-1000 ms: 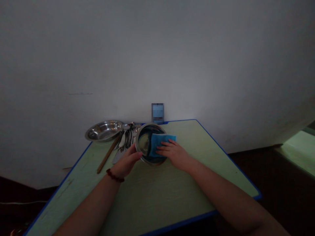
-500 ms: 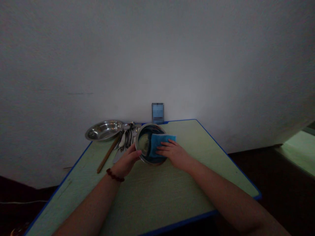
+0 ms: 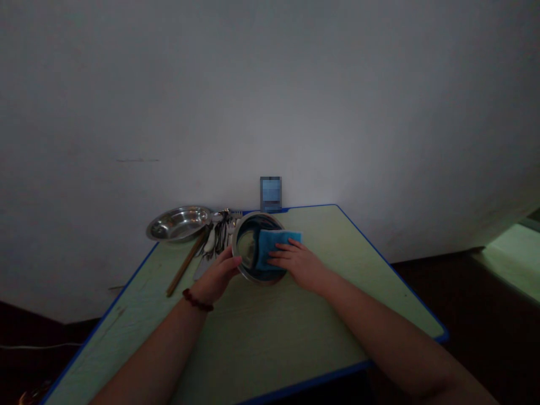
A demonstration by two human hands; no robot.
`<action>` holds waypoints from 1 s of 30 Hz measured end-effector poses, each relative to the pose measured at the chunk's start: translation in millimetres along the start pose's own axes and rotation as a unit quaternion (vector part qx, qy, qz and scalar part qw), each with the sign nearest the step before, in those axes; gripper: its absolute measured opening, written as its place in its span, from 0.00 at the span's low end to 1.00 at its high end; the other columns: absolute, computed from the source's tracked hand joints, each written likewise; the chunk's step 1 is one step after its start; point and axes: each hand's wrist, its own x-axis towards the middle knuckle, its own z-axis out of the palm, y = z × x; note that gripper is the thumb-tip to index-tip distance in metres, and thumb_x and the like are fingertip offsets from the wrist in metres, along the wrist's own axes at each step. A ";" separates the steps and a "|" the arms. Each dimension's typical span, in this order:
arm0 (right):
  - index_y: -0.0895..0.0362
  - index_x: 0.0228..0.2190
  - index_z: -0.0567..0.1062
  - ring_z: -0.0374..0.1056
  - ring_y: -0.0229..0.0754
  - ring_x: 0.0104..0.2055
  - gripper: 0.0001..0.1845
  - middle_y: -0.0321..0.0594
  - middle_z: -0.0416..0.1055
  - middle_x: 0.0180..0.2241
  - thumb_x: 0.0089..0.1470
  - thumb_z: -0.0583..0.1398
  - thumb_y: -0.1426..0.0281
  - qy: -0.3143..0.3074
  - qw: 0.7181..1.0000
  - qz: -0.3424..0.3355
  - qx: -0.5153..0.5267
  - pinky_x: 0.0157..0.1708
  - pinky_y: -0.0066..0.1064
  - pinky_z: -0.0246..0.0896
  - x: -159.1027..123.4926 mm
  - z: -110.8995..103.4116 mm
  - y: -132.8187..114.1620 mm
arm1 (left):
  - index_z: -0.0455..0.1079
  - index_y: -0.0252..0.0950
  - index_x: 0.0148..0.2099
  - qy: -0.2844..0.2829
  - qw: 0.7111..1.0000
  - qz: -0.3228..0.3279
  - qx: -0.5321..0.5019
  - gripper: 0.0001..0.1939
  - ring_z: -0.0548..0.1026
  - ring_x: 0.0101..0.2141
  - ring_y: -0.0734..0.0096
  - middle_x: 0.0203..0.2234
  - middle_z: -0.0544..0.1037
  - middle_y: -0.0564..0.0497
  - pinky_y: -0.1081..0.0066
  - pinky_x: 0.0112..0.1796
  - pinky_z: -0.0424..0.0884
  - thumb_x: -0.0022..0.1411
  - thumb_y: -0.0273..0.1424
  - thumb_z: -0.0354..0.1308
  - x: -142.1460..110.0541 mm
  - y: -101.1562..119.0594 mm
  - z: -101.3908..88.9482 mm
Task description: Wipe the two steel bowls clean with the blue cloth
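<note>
A shiny metal bowl is tipped on the table with its mouth toward me. My left hand grips its left rim, thumb on the near edge and fingers round the outside. A blue cloth lies over the right side of the bowl, partly inside it and partly over the rim. Spread across that cloth are the fingers of my right hand, holding it against the bowl's right side; the right thumb is hidden. A dark red beaded bracelet circles my left wrist.
Left of the bowl is a pile of metal cutlery, with wooden chopsticks beside it. An oval metal dish sits at the table's back left corner. A phone-like device leans on the wall. The pale green table has blue edging.
</note>
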 end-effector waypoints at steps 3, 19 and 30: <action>0.52 0.50 0.68 0.54 0.43 0.59 0.21 0.36 0.65 0.54 0.57 0.50 0.77 0.002 1.000 -0.002 0.001 0.59 0.45 0.42 0.0 -0.4 -0.1 | 0.72 0.41 0.42 -0.001 1.000 -0.002 -0.003 0.18 0.70 0.48 0.52 0.40 0.77 0.49 0.61 0.43 0.68 0.46 0.36 0.61 -0.5 1.5 1.1; 0.51 0.51 0.68 0.53 0.42 0.60 0.21 0.35 0.64 0.54 0.57 0.50 0.76 -0.009 1.000 0.000 0.000 0.59 0.44 0.40 0.0 -0.4 1.2 | 0.72 0.39 0.43 -0.006 1.000 -0.003 -0.008 0.18 0.71 0.46 0.53 0.39 0.77 0.47 0.61 0.42 0.68 0.47 0.38 0.60 -1.5 4.3 2.3; 0.51 0.50 0.68 0.52 0.41 0.60 0.21 0.37 0.64 0.54 0.57 0.50 0.76 -0.012 1.000 -0.001 0.008 0.59 0.44 0.39 0.2 -3.0 1.3 | 0.70 0.38 0.46 -0.010 1.000 -0.007 -0.013 0.23 0.70 0.46 0.53 0.41 0.77 0.46 0.59 0.44 0.66 0.47 0.40 0.61 -2.7 7.3 5.1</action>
